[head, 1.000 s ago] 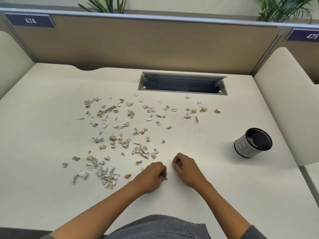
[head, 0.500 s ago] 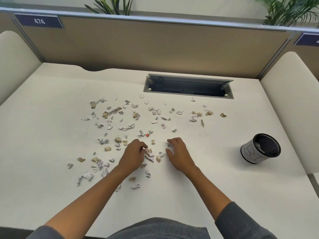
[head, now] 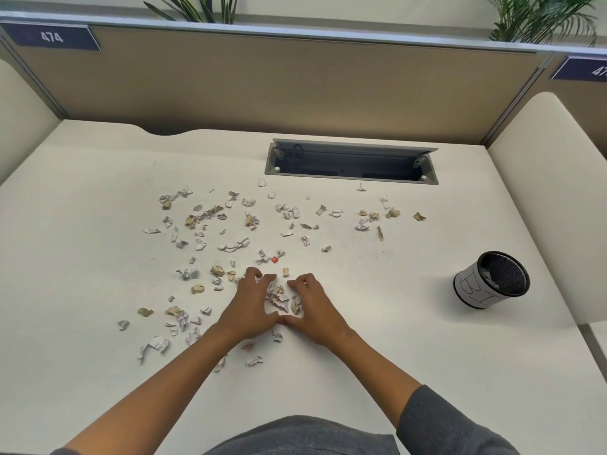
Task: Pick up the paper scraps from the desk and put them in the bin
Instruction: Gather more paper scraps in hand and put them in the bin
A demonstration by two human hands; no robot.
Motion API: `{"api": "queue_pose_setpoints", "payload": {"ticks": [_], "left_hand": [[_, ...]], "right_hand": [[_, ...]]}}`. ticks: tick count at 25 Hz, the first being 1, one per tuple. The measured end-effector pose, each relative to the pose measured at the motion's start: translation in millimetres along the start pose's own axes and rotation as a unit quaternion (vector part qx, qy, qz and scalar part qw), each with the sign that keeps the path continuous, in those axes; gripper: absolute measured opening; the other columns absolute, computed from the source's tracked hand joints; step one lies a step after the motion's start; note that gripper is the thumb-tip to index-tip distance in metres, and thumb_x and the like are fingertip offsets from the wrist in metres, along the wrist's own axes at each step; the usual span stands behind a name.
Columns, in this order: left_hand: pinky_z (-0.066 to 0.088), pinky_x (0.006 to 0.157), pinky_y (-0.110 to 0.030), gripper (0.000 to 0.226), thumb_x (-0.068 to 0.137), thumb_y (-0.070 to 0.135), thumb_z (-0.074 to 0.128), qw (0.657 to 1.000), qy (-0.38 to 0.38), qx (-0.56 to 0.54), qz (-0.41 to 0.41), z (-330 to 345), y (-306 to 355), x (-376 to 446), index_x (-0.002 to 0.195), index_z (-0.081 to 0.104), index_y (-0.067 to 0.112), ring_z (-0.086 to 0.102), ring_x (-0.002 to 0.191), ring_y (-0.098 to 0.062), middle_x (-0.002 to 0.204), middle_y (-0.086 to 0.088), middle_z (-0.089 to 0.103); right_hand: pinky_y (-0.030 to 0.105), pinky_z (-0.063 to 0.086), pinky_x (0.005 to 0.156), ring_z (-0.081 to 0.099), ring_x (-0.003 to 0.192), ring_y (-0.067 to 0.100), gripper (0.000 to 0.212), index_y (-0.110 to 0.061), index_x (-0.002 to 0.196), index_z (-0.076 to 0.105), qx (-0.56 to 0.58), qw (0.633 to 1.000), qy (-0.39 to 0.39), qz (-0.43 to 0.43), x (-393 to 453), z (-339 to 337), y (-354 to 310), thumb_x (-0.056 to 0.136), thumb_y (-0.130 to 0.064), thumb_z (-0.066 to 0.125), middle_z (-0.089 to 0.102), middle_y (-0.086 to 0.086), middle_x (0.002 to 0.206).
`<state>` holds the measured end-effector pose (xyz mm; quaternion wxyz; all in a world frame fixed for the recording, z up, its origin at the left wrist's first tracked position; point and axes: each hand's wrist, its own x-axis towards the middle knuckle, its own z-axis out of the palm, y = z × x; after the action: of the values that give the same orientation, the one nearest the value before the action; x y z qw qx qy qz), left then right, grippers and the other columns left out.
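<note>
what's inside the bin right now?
The bin stands at the desk's right, mouth tilted toward the camera. Dark mesh lining shows, with a few pale paper scraps against its near inner wall. Its bottom is too dark to make out.

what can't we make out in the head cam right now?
- Scraps under left hand and right hand: palms hide any grip.
- Bin contents: dark mesh interior, mostly unreadable.
- Right desk sign: number cut off by frame edge.
- Cable tray interior: shadowed.
</note>
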<state>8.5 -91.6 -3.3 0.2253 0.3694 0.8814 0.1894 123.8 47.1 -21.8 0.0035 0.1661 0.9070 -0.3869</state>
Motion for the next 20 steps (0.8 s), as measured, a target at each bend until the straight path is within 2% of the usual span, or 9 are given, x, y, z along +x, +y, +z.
{"api": "queue_pose_setpoints", "payload": {"ticks": [4, 8, 10, 15, 17, 20], "left_hand": [[0.039, 0.085, -0.021, 0.054, 0.083, 0.022, 0.07, 1.0, -0.012, -0.019, 0.007, -2, -3, 7, 0.133, 0.051, 0.018, 0.049, 0.104, -0.016, 0.121, 0.0, 0.038], [0.039, 0.073, -0.023, 0.023, 0.087, 0.017, 0.067, 0.999, 0.02, -0.039, -0.004, 1, -3, 8, 0.109, 0.064, 0.015, 0.051, 0.085, -0.015, 0.106, 0.0, 0.047], [0.036, 0.067, -0.018, 0.011, 0.086, 0.015, 0.068, 0.998, 0.035, -0.053, -0.003, 3, -3, 7, 0.097, 0.067, 0.017, 0.051, 0.078, -0.012, 0.095, 0.002, 0.048], [0.039, 0.068, -0.02, 0.007, 0.083, 0.01, 0.069, 0.998, 0.048, -0.047, -0.011, 3, -2, 5, 0.081, 0.069, 0.017, 0.054, 0.076, -0.013, 0.084, 0.005, 0.053], [0.04, 0.064, -0.017, 0.009, 0.08, 0.009, 0.069, 0.997, 0.048, -0.054, -0.019, 1, -2, 6, 0.078, 0.069, 0.017, 0.056, 0.074, -0.012, 0.082, 0.005, 0.058], [0.038, 0.056, -0.008, 0.014, 0.077, 0.01, 0.072, 0.994, 0.036, -0.087, -0.056, -5, -4, 8, 0.07, 0.069, 0.021, 0.059, 0.067, -0.004, 0.071, 0.009, 0.062]], "right_hand": [[0.027, 0.045, 0.097, 0.049, 0.116, 0.018, 0.064, -0.015, 0.138, 0.05, 0.017, 1.0, -0.007, -0.007, 8, 5, -7, 0.085, -0.04, 0.073, 0.042, 0.003, 0.129], [0.028, 0.048, 0.087, 0.055, 0.102, 0.016, 0.039, -0.016, 0.124, 0.06, 0.021, 1.0, 0.0, -0.01, 13, 4, -6, 0.091, -0.034, 0.068, 0.047, 0.002, 0.122], [0.027, 0.047, 0.08, 0.054, 0.094, 0.014, 0.028, -0.017, 0.117, 0.062, 0.008, 1.0, 0.004, -0.017, 13, 2, -5, 0.093, -0.031, 0.064, 0.048, 0.0, 0.117], [0.029, 0.046, 0.075, 0.055, 0.084, 0.017, 0.012, -0.014, 0.104, 0.063, -0.012, 0.999, 0.007, -0.029, 6, 2, -1, 0.094, -0.019, 0.057, 0.052, -0.001, 0.104], [0.027, 0.042, 0.073, 0.052, 0.081, 0.015, 0.01, -0.013, 0.099, 0.064, -0.002, 1.0, 0.01, -0.017, 4, -3, 0, 0.093, -0.016, 0.057, 0.053, -0.002, 0.095], [0.021, 0.044, 0.069, 0.058, 0.074, 0.008, 0.01, -0.014, 0.09, 0.07, 0.119, 0.991, 0.026, 0.057, -3, -13, 4, 0.087, -0.01, 0.061, 0.064, -0.006, 0.081]]}}
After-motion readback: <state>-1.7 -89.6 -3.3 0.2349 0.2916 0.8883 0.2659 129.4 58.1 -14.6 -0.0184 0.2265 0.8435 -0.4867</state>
